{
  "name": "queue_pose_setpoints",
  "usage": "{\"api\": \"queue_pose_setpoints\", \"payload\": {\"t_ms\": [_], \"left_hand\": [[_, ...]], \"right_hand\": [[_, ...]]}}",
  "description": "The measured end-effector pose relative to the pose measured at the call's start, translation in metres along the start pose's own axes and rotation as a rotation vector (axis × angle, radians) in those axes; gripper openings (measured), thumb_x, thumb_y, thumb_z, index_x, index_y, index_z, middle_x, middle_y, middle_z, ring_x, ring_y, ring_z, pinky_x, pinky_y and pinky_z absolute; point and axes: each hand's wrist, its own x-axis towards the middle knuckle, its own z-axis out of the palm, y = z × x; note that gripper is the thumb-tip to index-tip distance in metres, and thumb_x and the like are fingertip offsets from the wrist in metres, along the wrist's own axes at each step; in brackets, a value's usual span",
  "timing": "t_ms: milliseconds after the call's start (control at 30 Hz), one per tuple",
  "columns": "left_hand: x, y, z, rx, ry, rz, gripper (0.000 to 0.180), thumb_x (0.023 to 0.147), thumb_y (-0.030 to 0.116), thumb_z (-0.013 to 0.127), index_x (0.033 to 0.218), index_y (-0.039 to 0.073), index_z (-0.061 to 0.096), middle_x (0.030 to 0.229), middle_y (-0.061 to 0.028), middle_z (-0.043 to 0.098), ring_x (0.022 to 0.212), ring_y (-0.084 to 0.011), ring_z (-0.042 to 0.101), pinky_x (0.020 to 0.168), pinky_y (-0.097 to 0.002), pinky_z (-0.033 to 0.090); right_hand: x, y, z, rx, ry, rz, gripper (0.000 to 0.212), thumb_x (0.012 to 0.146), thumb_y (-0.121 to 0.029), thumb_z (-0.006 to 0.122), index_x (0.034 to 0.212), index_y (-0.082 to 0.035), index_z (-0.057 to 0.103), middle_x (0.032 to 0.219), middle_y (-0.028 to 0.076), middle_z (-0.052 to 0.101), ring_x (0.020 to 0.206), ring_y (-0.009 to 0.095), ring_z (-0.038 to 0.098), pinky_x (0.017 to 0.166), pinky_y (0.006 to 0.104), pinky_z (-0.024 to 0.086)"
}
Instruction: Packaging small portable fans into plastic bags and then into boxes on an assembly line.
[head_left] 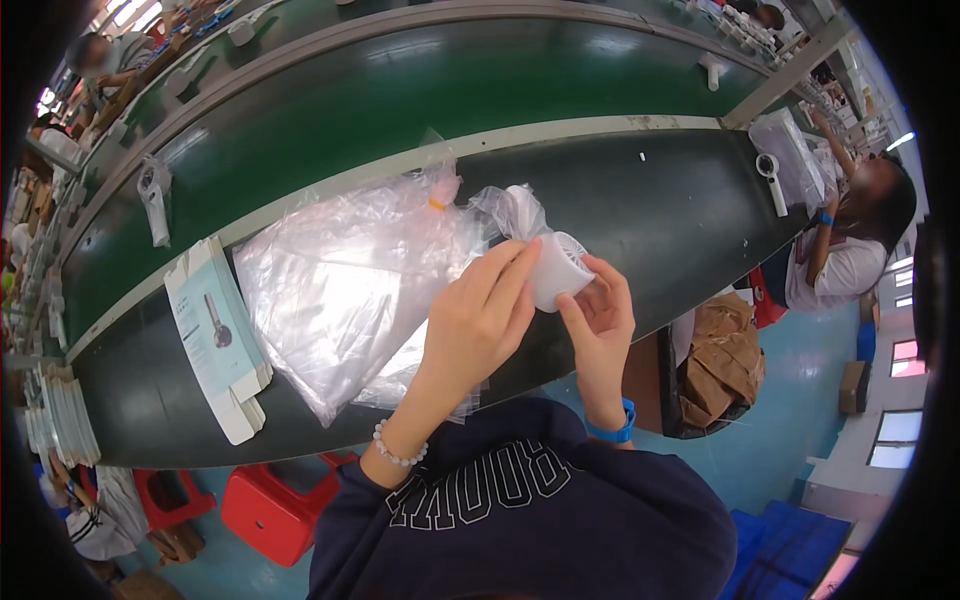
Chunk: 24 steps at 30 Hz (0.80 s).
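A white fan head (558, 268) is gripped by closed left hand (478, 320) and right hand (600, 318) fingers above the table's near edge (560, 345), clear bags (350, 280) just left

Bright, even light from above puts white glare on the green belt (420, 90). Fisheye bends its edges, and black corners ring it.

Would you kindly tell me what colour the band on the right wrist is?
The wristband is bright blue, seen best in the head view, just below the right hand.
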Motion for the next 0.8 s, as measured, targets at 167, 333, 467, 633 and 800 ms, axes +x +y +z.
{"api": "queue_pose_setpoints", "payload": {"t_ms": [167,333,467,633,800], "left_hand": [[0.0,-0.002,0.004,0.035,0.029,0.088,0.049,0.069,-0.003,0.061,0.118,-0.001,0.058,0.109,-0.0098,0.058,0.083,-0.0232,0.06,0.066,-0.0316,0.051],[-0.003,0.009,-0.001,-0.024,-0.128,0.087,0.048,0.071,-0.005,0.059,0.119,0.001,0.058,0.111,-0.009,0.059,0.087,-0.0241,0.061,0.068,-0.0326,0.052],[-0.005,0.017,-0.003,-0.057,-0.222,0.025,0.049,0.074,-0.008,0.057,0.122,0.004,0.058,0.114,-0.009,0.06,0.097,-0.0262,0.062,0.074,-0.0342,0.053],[-0.007,0.017,-0.007,-0.053,-0.244,0.008,0.05,0.073,-0.008,0.057,0.122,0.004,0.058,0.115,-0.0093,0.059,0.095,-0.0263,0.062,0.073,-0.034,0.053],[-0.014,0.007,-0.002,-0.055,-0.143,0.079,0.055,0.069,-0.006,0.058,0.124,0.001,0.054,0.118,-0.0053,0.056,0.081,-0.0214,0.058,0.063,-0.0296,0.051]], "right_hand": [[-0.011,0.0,0.002,-0.465,-0.016,-0.295,0.044,0.079,0.003,0.066,0.121,-0.001,0.054,0.113,0.007,0.055,0.098,0.013,0.052,0.084,0.0254,0.042],[-0.012,-0.003,0.001,-0.588,0.037,-0.329,0.042,0.077,0.002,0.068,0.118,-0.003,0.057,0.113,0.006,0.054,0.098,0.013,0.051,0.083,0.0259,0.041],[-0.011,0.005,-0.002,-0.477,0.043,-0.263,0.043,0.077,0.001,0.069,0.117,-0.003,0.056,0.112,0.005,0.055,0.098,0.013,0.051,0.082,0.0255,0.041],[-0.012,0.01,-0.002,-0.402,0.057,-0.23,0.042,0.076,0.002,0.07,0.115,-0.003,0.054,0.113,0.004,0.056,0.099,0.012,0.052,0.08,0.0246,0.041],[-0.007,0.012,0.001,-0.337,0.016,-0.21,0.042,0.076,0.001,0.072,0.114,-0.002,0.052,0.111,0.004,0.058,0.097,0.012,0.056,0.078,0.0241,0.041]]}}
